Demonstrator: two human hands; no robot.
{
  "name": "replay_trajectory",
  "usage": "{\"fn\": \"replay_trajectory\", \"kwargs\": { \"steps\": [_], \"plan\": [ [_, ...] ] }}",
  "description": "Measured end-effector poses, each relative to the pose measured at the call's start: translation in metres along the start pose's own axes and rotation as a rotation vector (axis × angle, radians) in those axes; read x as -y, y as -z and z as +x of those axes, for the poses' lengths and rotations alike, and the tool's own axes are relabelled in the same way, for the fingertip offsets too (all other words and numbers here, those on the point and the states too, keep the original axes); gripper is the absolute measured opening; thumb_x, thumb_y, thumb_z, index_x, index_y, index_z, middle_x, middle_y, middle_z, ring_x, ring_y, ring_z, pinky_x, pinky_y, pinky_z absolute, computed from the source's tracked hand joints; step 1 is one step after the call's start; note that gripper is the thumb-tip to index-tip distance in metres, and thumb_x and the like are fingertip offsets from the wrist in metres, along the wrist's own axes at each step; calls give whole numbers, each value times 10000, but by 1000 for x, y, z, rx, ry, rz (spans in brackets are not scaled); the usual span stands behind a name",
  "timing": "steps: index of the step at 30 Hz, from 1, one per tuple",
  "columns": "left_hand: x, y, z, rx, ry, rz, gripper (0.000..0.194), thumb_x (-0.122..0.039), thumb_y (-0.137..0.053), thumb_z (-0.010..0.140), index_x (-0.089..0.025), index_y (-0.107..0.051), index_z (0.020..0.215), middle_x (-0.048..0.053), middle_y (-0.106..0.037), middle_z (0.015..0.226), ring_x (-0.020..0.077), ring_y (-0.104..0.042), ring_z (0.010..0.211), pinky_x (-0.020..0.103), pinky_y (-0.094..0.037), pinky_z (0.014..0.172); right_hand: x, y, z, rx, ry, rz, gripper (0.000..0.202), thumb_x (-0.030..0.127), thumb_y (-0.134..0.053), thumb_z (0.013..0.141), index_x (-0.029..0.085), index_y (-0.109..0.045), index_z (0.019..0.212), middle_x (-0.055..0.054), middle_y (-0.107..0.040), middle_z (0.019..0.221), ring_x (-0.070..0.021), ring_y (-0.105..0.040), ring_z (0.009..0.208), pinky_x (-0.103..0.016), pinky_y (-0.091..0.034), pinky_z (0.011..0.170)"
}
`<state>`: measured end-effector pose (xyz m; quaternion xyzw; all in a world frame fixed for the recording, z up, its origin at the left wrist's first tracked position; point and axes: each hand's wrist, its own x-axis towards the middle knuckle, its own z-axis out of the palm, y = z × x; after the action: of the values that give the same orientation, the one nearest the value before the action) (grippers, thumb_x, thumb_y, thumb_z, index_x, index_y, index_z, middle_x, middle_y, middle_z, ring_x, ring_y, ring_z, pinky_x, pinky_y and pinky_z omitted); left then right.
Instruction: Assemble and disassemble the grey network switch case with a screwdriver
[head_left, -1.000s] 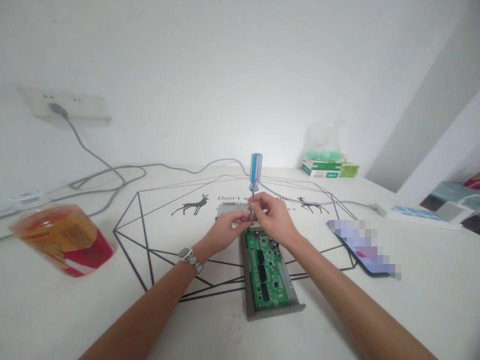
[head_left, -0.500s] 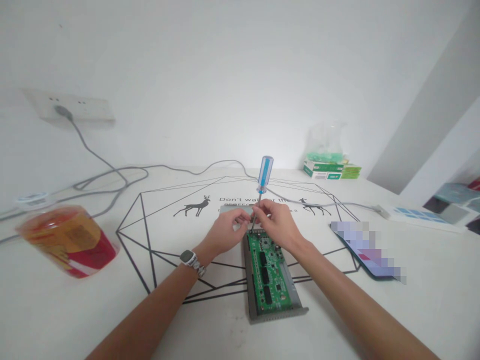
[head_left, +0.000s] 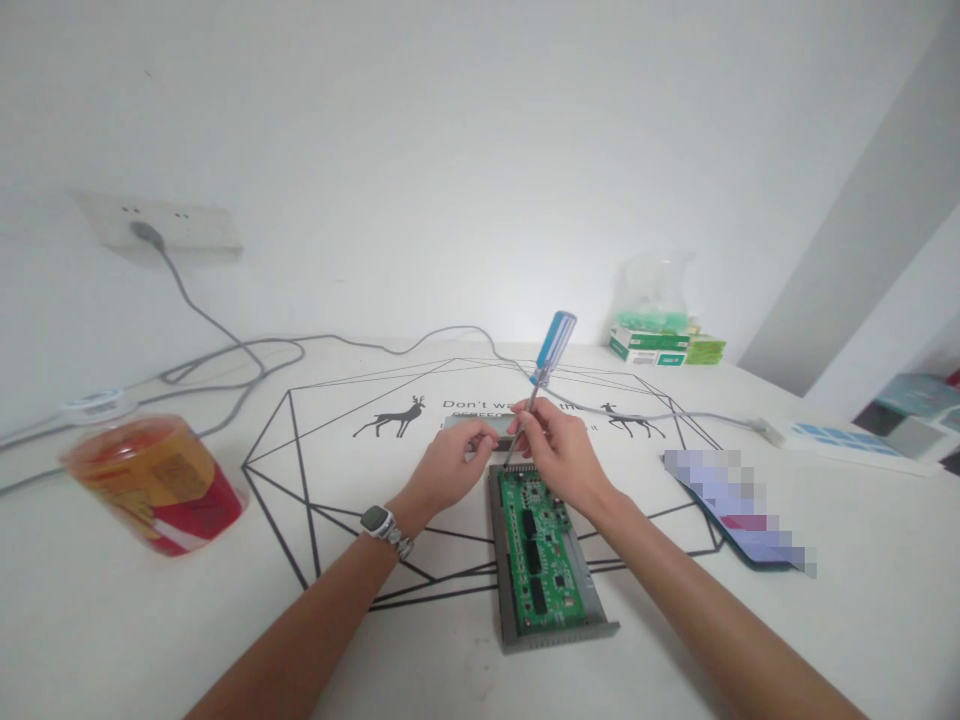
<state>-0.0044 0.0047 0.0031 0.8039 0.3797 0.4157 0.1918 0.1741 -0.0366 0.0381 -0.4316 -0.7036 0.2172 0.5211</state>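
Note:
A green circuit board (head_left: 547, 570) lies in a grey metal casing (head_left: 506, 610) on the table in front of me. My right hand (head_left: 562, 450) is closed around the thin shaft of a screwdriver (head_left: 553, 345) with a blue and clear handle. The handle leans up to the right, while the tip points down at the board's far left corner. Beside it, my left hand (head_left: 454, 465) has thumb and fingers drawn together close to the shaft. Whatever those fingertips hold, if anything, is too small to make out. Behind the hands lies a flat grey piece (head_left: 450, 424), partly covered.
On the left stands a red and yellow tub (head_left: 169, 490), with a grey cable (head_left: 217, 322) running behind it from a wall socket (head_left: 199, 228). To the right are a phone (head_left: 739, 520) and a power strip (head_left: 847, 440). Small green and white boxes (head_left: 652, 340) sit at the back.
The screwdriver has gone from nearly upright to leaning right, its handle swinging away from the left hand. Left fingertips have drawn slightly apart from the shaft. The view has shifted a little.

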Motion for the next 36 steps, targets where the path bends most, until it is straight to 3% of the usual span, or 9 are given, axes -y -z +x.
{"fn": "replay_trajectory", "kwargs": {
  "steps": [5,9,11,14,17,26,36],
  "plan": [
    [-4,-2,-3,-20,2,34,183,-234,-510,936,-185,-682,900,34,-739,861,175,-658,774,259,-488,637,-5,6,-11,-132,-171,277,282,487,-596,905,217,-601,983,-29,-715,804,-179,-659,617,-301,-559,531],
    [-7,-6,-10,-26,-54,36,155,-237,-527,943,-183,-668,908,33,-726,867,174,-650,799,287,-508,727,-12,15,-31,-254,-339,502,381,557,-696,808,221,-555,920,-46,-740,826,-197,-688,629,-313,-568,494],
    [-9,-7,-14,-34,-86,35,131,-218,-535,936,-182,-657,907,33,-716,872,171,-645,807,301,-511,770,-16,22,-41,-313,-401,576,424,550,-754,752,224,-533,910,-38,-744,796,-205,-703,631,-311,-570,493],
    [-15,-6,-18,-17,-122,29,101,-189,-548,915,-185,-648,911,34,-711,884,169,-635,819,309,-506,783,-20,30,-49,-403,-471,645,521,422,-882,623,233,-491,911,3,-738,749,-199,-714,615,-296,-574,511],
    [-22,0,-20,61,-157,1,84,-170,-580,883,-192,-653,918,26,-711,892,162,-628,823,306,-499,785,-22,31,-51,-471,-510,696,575,331,-915,555,235,-468,904,26,-732,712,-188,-716,592,-282,-577,529],
    [-23,8,-17,256,-147,-4,44,-198,-695,812,-194,-679,852,3,-720,827,148,-633,767,286,-499,756,-16,11,-57,-465,-606,815,502,247,-866,584,235,-452,869,23,-735,733,-180,-720,610,-271,-581,542],
    [-28,10,-14,280,-118,7,53,-210,-658,844,-192,-700,818,17,-737,799,152,-652,739,275,-514,723,-14,9,-60,-450,-609,858,436,212,-829,647,240,-455,869,11,-726,751,-179,-723,630,-257,-592,532]
  ]
}}
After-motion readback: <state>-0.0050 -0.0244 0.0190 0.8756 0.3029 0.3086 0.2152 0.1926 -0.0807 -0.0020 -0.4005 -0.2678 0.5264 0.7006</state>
